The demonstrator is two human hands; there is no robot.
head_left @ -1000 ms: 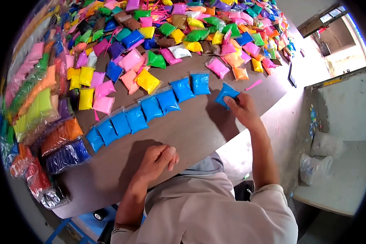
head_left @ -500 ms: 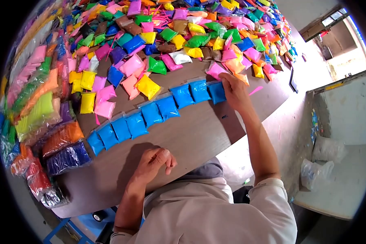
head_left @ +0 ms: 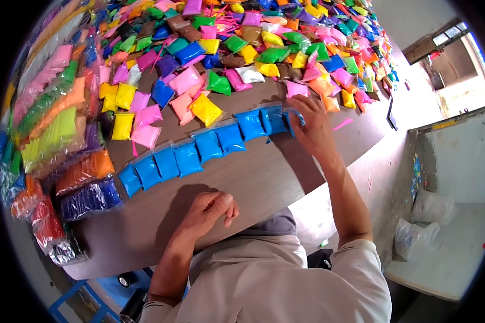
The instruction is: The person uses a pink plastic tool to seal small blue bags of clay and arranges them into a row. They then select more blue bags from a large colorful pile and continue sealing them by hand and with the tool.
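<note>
Blue packets in clear plastic lie side by side in a curved row across the brown table. At the row's right end, my right hand has its fingers and thumb around the last blue packet, covering much of it. A pink packet lies just beyond those fingertips. My left hand is loosely curled near the table's front edge, with nothing visible in it. Yellow and pink packets lie behind the row.
A heap of mixed coloured packets spreads over the back of the table. Bundled packets stand at the left, among them orange and dark purple ones. A dark flat object lies at the right edge. White plastic bags sit beyond.
My right hand has shifted from pinching the last packet's upper right corner to lying lower over it, hiding more of it. My left hand remains curled. The view has shifted slightly.
</note>
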